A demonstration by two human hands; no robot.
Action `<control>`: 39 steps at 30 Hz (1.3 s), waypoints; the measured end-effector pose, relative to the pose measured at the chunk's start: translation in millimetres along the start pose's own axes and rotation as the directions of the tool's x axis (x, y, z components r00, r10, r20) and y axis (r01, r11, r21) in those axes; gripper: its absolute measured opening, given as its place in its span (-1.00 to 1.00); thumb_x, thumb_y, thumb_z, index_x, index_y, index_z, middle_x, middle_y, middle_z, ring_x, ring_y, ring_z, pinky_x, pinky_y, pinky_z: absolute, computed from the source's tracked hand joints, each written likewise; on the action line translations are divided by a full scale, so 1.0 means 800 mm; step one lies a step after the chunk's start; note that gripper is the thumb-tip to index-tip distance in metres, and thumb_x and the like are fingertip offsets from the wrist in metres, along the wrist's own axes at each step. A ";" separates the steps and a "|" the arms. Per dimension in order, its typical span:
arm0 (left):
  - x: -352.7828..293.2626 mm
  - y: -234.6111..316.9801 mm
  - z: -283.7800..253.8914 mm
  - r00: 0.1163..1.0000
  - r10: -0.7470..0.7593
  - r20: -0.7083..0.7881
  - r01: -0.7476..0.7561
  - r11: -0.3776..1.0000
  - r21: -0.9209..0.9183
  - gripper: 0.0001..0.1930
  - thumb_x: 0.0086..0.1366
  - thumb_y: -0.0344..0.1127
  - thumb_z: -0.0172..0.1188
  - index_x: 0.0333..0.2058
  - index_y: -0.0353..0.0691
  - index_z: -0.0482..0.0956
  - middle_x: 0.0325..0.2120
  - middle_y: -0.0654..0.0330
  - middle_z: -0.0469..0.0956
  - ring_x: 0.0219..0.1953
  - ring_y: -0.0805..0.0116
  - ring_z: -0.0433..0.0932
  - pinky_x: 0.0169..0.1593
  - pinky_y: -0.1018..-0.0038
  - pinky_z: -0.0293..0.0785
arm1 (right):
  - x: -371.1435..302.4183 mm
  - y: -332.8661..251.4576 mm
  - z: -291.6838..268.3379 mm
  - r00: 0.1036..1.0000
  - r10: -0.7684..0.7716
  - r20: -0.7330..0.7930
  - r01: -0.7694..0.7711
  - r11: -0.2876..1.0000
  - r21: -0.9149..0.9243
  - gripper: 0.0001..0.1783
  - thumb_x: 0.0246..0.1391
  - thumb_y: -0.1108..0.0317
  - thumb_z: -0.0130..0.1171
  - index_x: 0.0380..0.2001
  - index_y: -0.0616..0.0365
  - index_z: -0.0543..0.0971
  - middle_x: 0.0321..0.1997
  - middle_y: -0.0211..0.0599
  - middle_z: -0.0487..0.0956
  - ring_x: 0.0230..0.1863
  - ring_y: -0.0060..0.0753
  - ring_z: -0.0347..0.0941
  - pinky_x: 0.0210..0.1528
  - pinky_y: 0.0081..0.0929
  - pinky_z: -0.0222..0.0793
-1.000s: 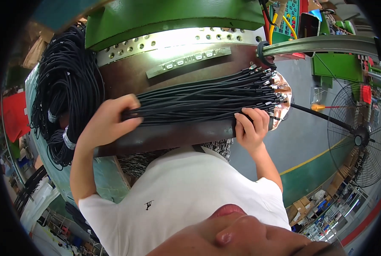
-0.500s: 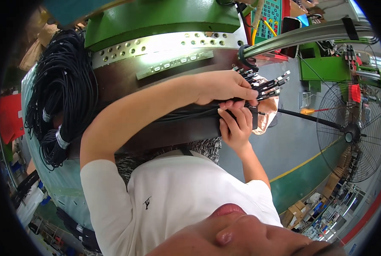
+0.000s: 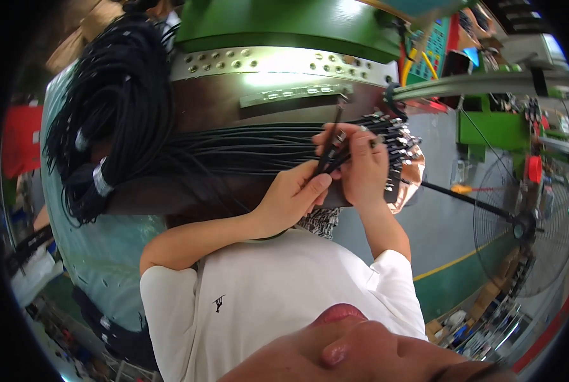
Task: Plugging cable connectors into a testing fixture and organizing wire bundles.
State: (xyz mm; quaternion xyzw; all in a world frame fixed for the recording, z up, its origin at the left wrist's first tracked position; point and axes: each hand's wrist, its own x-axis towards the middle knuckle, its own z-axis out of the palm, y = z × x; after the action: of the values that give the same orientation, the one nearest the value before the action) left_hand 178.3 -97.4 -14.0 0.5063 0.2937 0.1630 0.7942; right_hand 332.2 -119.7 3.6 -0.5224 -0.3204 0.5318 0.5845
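Observation:
My left hand is closed round a few black cables, whose metal-tipped ends point away from me. Close beside it, my right hand has its fingers bent against the same cables. How firmly the right fingers grip is partly hidden. Behind and under both hands, a row of black cables lies across the dark brown bench. Their silvery connectors bunch together at the bench's right end.
A large coil of black cable is heaped at the left. Beyond the cables lie a metal strip with slots and a green machine. A metal arm reaches in from the right, near a standing fan.
My left arm has drawn back from the cable ends toward my body, and the left hand now holds cables. The right hand has risen farther onto the bench. The view has shifted slightly.

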 end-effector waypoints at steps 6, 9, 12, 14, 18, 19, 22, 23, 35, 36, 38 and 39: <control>-0.027 -0.014 -0.037 0.955 0.116 -0.273 -0.166 0.971 -0.170 -0.76 0.43 -0.19 -0.04 -0.26 -0.25 0.47 -0.64 0.41 0.28 -0.63 0.67 0.20 -0.58 0.67 0.09 | 0.031 0.022 0.035 0.843 0.107 0.527 0.042 0.964 -0.264 -0.33 0.33 -0.08 -0.27 0.02 0.38 0.45 0.03 -0.09 0.53 -0.01 -0.34 0.48 0.08 -0.36 0.35; -0.037 0.002 -0.050 0.952 0.081 -0.295 -0.168 0.944 -0.283 -0.71 0.44 -0.12 -0.06 -0.18 -0.22 0.49 -0.68 0.45 0.21 -0.65 0.71 0.12 -0.59 0.70 0.01 | 0.080 0.001 0.007 0.718 -0.304 0.626 0.656 0.597 -0.462 -0.54 0.13 0.29 0.07 0.09 0.23 0.44 0.06 -0.03 0.49 0.06 -0.12 0.43 0.11 -0.29 0.29; -0.038 0.002 -0.053 0.959 -0.018 -0.284 -0.084 0.936 -0.342 -0.69 0.44 -0.10 -0.09 -0.19 -0.21 0.49 -0.72 0.46 0.20 -0.67 0.73 0.12 -0.61 0.70 0.00 | 0.126 0.020 -0.014 0.785 -0.337 0.520 0.571 0.069 -0.818 -0.67 -0.01 0.23 0.24 -0.16 0.11 0.57 -0.11 -0.14 0.54 -0.05 -0.02 0.41 0.00 -0.18 0.29; -0.029 0.003 -0.055 0.955 -0.046 -0.292 -0.073 0.920 -0.384 -0.68 0.44 -0.09 -0.10 -0.20 -0.20 0.49 -0.73 0.47 0.19 -0.69 0.73 0.11 -0.62 0.70 -0.01 | 0.116 0.028 -0.021 0.795 -0.292 0.531 0.587 0.153 -0.795 -0.73 -0.07 0.28 0.28 -0.24 0.06 0.59 -0.18 -0.27 0.53 -0.12 -0.12 0.42 -0.05 -0.26 0.28; -0.028 0.005 -0.057 0.950 -0.179 -0.257 0.004 0.827 -0.563 -0.66 0.46 -0.08 -0.16 -0.19 -0.23 0.46 -0.76 0.42 0.20 -0.76 0.69 0.03 -0.68 0.67 -0.07 | 0.088 0.034 -0.001 0.771 -0.315 0.553 0.611 0.123 -0.782 -0.70 -0.11 0.31 0.31 -0.23 0.03 0.57 -0.26 -0.37 0.47 -0.14 -0.24 0.39 -0.09 -0.33 0.27; -0.030 0.004 -0.057 0.962 -0.144 -0.231 -0.019 0.812 -0.583 -0.67 0.46 -0.09 -0.14 -0.19 -0.23 0.47 -0.77 0.42 0.20 -0.76 0.69 0.02 -0.69 0.67 -0.07 | 0.084 0.041 -0.003 0.743 -0.348 0.572 0.633 0.085 -0.769 -0.68 -0.11 0.31 0.32 -0.20 0.02 0.56 -0.23 -0.37 0.47 -0.14 -0.24 0.39 -0.08 -0.32 0.28; -0.026 0.011 -0.057 0.967 -0.142 -0.212 -0.011 0.806 -0.591 -0.69 0.44 -0.09 -0.11 -0.18 -0.21 0.48 -0.79 0.43 0.18 -0.77 0.69 0.02 -0.69 0.67 -0.07 | 0.084 0.044 -0.005 0.735 -0.358 0.577 0.636 0.068 -0.769 -0.67 -0.10 0.31 0.32 -0.19 0.03 0.55 -0.22 -0.36 0.46 -0.13 -0.23 0.39 -0.07 -0.32 0.28; -0.025 0.009 -0.058 0.964 -0.158 -0.214 -0.003 0.798 -0.603 -0.71 0.43 -0.10 -0.08 -0.22 -0.20 0.49 -0.78 0.45 0.18 -0.76 0.70 0.02 -0.68 0.66 -0.09 | 0.084 0.042 -0.004 0.737 -0.350 0.578 0.636 0.070 -0.768 -0.66 -0.09 0.31 0.32 -0.18 0.03 0.55 -0.23 -0.36 0.47 -0.13 -0.23 0.39 -0.09 -0.32 0.29; -0.031 0.015 -0.066 0.975 -0.222 0.014 0.154 0.627 -0.764 -0.76 0.40 -0.15 -0.07 -0.31 -0.19 0.44 -0.68 0.24 0.41 -0.73 0.52 0.25 -0.63 0.63 0.16 | 0.069 0.019 0.035 0.220 -0.499 0.838 0.844 -0.334 -0.420 -0.80 -0.07 0.29 0.23 -0.34 0.10 0.58 -0.39 -0.49 0.49 -0.36 -0.47 0.45 -0.29 -0.46 0.35; -0.033 0.019 -0.064 0.978 -0.208 -0.025 0.124 0.674 -0.728 -0.75 0.40 -0.14 -0.06 -0.28 -0.20 0.45 -0.66 0.21 0.45 -0.71 0.49 0.32 -0.61 0.60 0.25 | 0.070 0.021 0.036 0.219 -0.499 0.838 0.846 -0.331 -0.418 -0.80 -0.07 0.29 0.23 -0.34 0.10 0.58 -0.39 -0.49 0.49 -0.36 -0.47 0.45 -0.29 -0.46 0.35; -0.032 0.005 -0.074 0.986 -0.165 0.005 0.116 0.676 -0.728 -0.71 0.40 -0.11 -0.06 -0.27 -0.23 0.46 -0.62 0.16 0.50 -0.67 0.44 0.41 -0.57 0.54 0.36 | 0.077 0.023 0.035 0.205 -0.499 0.842 0.836 -0.358 -0.416 -0.84 0.00 0.27 0.21 -0.37 0.09 0.57 -0.40 -0.50 0.50 -0.38 -0.48 0.46 -0.30 -0.48 0.35; -0.031 0.001 -0.077 0.986 -0.150 0.075 0.149 0.577 -0.803 -0.71 0.40 -0.12 -0.05 -0.28 -0.24 0.46 -0.63 0.17 0.50 -0.68 0.45 0.41 -0.57 0.54 0.36 | 0.079 0.019 0.036 0.195 -0.486 0.852 0.829 -0.383 -0.408 -0.88 0.00 0.29 0.20 -0.39 0.07 0.57 -0.40 -0.51 0.50 -0.39 -0.50 0.46 -0.31 -0.51 0.33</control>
State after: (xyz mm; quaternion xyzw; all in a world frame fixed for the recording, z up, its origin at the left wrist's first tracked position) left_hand 119.9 -67.2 -24.9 0.0657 0.2305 0.2110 0.9477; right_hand 315.3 -53.2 -15.3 -0.3269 -0.8795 -0.1747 0.2984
